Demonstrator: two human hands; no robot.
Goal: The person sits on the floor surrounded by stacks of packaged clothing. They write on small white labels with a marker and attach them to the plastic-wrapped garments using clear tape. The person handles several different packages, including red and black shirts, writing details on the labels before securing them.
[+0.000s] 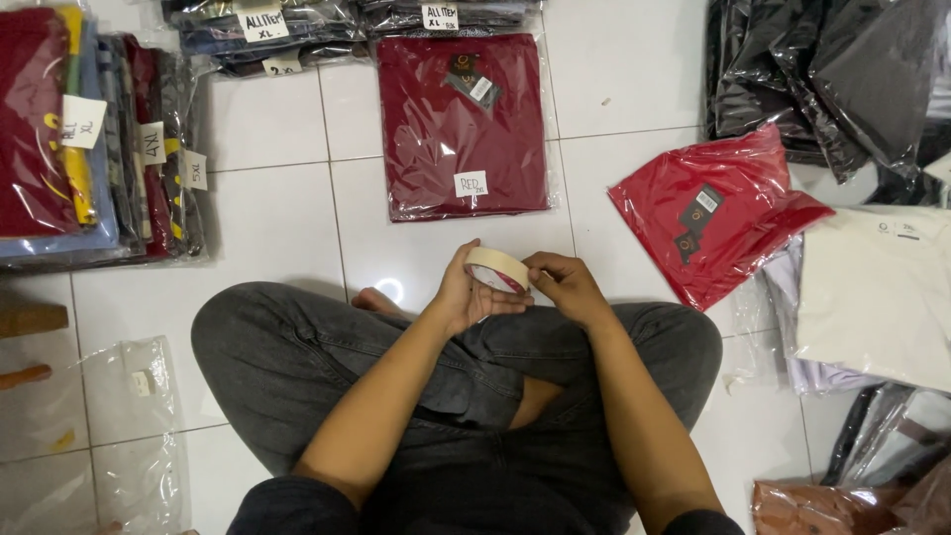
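Left hand (466, 295): clamped on the tape roll (498, 269), fingers curled around its rim.
Right hand (567, 285): fingertips closed on the roll's edge at 3 o'clock.
Tape roll: held above the crossed legs (297, 347), between both hands.
Maroon shirt pack (461, 124): on floor tiles (277, 218), 12 o'clock of the hands.
Red shirt pack (713, 213): 2 o'clock.

One head-worn camera looks steeply down, close over crossed legs and the tiled floor (277, 218).

A cream roll of masking tape (497, 269) sits tilted on edge above the lap, its hollow core partly showing.
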